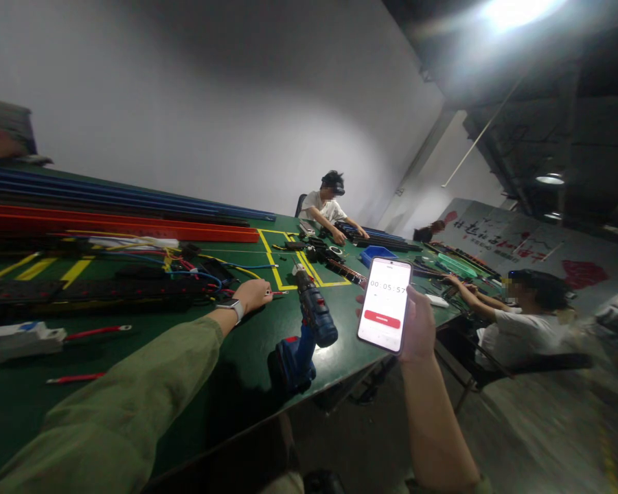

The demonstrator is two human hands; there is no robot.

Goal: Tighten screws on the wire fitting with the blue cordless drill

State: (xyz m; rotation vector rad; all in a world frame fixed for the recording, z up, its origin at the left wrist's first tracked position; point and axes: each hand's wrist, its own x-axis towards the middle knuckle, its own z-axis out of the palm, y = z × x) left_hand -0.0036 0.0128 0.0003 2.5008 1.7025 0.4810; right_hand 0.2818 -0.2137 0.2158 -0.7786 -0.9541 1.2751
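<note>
My right hand (419, 322) is wrapped round a phone (384, 305), whose lit screen shows 00:05:57 above a red button. At the left, my left hand (253, 295), with a watch on the wrist, rests on the green table (347, 353). Its fingers are closed on a short red cable (279, 293) with a metal lug at the end. Between my hands a blue cordless drill (314, 315) stands on its battery, chuck pointing away. Coloured wires (193, 271) lie just beyond my left hand.
Long red channels (118, 223) and blue strips lie at the back left. A grey breaker (20, 342) with red cables sits at the near left. Beyond are yellow tape markings and a blue tray (380, 255). People sit at the table's far end and right side.
</note>
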